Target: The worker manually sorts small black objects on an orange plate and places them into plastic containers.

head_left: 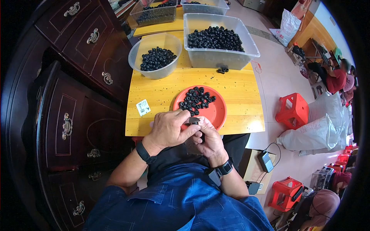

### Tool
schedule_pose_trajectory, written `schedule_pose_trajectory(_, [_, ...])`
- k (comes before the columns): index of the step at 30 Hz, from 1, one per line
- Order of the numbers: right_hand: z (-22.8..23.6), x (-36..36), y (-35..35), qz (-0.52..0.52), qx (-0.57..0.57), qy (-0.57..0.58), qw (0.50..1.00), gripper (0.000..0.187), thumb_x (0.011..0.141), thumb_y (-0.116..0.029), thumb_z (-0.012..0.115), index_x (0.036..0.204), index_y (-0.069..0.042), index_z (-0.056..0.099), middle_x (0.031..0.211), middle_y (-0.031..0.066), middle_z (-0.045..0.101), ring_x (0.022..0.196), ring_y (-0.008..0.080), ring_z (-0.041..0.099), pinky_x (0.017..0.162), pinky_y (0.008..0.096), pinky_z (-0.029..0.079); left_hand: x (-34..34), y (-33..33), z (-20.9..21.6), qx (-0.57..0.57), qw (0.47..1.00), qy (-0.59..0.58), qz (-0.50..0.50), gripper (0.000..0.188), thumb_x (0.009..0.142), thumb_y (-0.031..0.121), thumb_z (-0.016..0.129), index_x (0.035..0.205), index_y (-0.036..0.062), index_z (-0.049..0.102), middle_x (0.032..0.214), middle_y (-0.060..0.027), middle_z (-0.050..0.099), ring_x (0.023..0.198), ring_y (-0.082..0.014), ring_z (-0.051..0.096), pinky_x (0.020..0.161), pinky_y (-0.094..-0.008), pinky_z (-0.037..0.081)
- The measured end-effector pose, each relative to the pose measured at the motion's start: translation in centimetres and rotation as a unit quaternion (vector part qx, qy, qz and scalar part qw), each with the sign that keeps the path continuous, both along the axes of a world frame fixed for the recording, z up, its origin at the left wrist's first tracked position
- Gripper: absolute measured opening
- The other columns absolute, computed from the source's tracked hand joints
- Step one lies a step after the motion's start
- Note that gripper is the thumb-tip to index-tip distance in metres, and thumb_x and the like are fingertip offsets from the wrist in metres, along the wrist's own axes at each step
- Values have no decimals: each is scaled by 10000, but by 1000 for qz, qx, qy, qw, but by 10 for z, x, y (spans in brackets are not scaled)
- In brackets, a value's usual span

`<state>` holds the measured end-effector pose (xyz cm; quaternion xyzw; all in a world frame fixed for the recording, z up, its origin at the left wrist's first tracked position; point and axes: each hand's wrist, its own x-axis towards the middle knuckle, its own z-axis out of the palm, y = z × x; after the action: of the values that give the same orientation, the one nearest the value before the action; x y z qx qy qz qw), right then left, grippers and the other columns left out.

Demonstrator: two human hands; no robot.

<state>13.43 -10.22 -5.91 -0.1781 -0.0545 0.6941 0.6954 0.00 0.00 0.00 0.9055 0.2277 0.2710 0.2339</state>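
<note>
Just over the near rim of a red plate, my two hands meet fingertip to fingertip. My left hand is closed, pinching a flat dark piece that looks like a short blade. A small black round part sits against that piece, gripped in the closed fingers of my right hand. Its exact shape is partly covered by my fingers. On the plate lie several black ring-shaped parts with holes through them, mostly toward the far left side.
Behind the plate, a round clear tub and a rectangular clear bin hold many black parts. A few loose rings and dark crumbs lie on the yellow table, near a white label. Dark drawers border the left; a red stool stands right.
</note>
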Motion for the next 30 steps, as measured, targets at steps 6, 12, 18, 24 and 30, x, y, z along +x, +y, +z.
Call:
schedule_pose_trajectory(6, [3,-1,-1,-27,-4,-28,999,90,983,-155,591,1001,-67,585,913,32,619,640,41,471,505,161,398,0,-2,3,9,1000,15,-10,356,870,379,691,729,77,565,638,-89,603,590,-295,631,528,-386,474])
schedule_pose_trajectory(12, [6,0,0,-29,-8,-10,1000,91,987,-144,578,1015,-58,590,876,12,578,655,43,472,508,162,396,0,2,-4,-27,999,-30,-37,316,875,330,704,746,69,581,598,-91,559,533,-271,586,502,-364,440])
schedule_pose_trajectory(18, [9,2,2,-5,-20,-1,1000,96,985,-173,590,1010,-80,575,885,-8,583,660,41,473,509,160,392,-4,4,0,-224,971,-77,-13,111,870,91,710,939,24,655,594,44,502,547,-6,421,519,-212,363])
schedule_pose_trajectory(24, [4,2,5,7,6,0,1000,92,983,-176,596,979,-99,546,898,6,589,656,43,484,505,157,388,-4,11,-14,-396,911,-100,-61,64,934,76,637,928,12,636,794,33,621,684,-7,525,629,-183,436])
schedule_pose_trajectory(30, [3,1,1,18,-41,30,999,71,987,-170,587,977,-112,547,894,7,579,647,43,483,500,163,392,-2,8,-18,-443,886,-117,-77,66,953,76,621,946,10,626,815,16,641,740,-35,586,687,-202,482])
